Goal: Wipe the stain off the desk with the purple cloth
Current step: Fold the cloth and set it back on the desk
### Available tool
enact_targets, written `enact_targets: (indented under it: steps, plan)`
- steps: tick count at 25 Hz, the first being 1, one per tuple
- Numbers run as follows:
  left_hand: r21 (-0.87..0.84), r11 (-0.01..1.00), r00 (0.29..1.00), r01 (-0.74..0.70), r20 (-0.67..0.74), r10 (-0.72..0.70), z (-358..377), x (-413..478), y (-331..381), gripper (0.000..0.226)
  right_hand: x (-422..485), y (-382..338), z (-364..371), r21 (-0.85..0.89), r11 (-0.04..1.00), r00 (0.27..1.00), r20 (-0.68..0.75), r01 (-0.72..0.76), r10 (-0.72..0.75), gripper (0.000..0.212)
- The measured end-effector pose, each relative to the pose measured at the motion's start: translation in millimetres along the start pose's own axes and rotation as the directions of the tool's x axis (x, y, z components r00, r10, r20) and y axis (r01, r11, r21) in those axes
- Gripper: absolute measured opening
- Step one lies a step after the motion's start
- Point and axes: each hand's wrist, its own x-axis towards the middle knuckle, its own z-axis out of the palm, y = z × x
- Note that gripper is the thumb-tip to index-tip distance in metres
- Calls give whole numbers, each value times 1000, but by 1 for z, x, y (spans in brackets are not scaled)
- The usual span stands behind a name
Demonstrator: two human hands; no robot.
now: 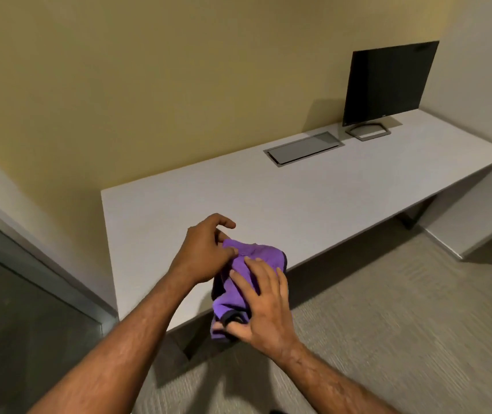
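Observation:
A purple cloth (249, 265) with a dark hem is bunched up over the front edge of the white desk (298, 198). My left hand (206, 251) pinches the cloth's upper left corner between thumb and fingers. My right hand (264, 306) lies over the cloth's lower part, thumb hooked under its hem, fingers spread on top. Part of the cloth hangs below the desk edge. No stain shows on the desk surface; the cloth and hands hide the spot beneath them.
A black monitor (388, 82) on a grey stand (368, 132) sits at the desk's far right. A grey cable hatch (303, 148) is set into the desktop near the yellow wall. Grey carpet (388, 309) lies to the right; a glass panel (15, 309) is at the left.

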Motion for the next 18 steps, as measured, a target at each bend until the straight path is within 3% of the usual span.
enact_targets:
  steps: [2,5,7,9,10,13,18]
  plan:
    - [156,973,985,-171,38,168,3,10,25,37,-4,10,-7,6,998,997,50,-64,64,95]
    - [308,895,946,-322,79,313,3,31,56,33,3,40,-20,92,966,970,1,-242,243,74]
    - [363,860,929,-360,57,365,-3,50,71,33,21,70,-28,253,871,895,-38,-422,445,65]
    - [385,844,916,-374,8,402,-9,69,85,33,51,104,-40,396,744,805,-21,-538,593,71]
    - [390,834,904,-390,-8,427,-11,80,93,32,69,122,-47,416,732,795,-34,-540,606,76]
    - [398,798,858,-452,-49,511,-11,111,111,32,117,167,-69,436,794,859,-84,-424,505,84]
    - [362,818,837,-447,-153,525,7,149,123,32,165,224,-88,606,729,946,161,-319,280,67]
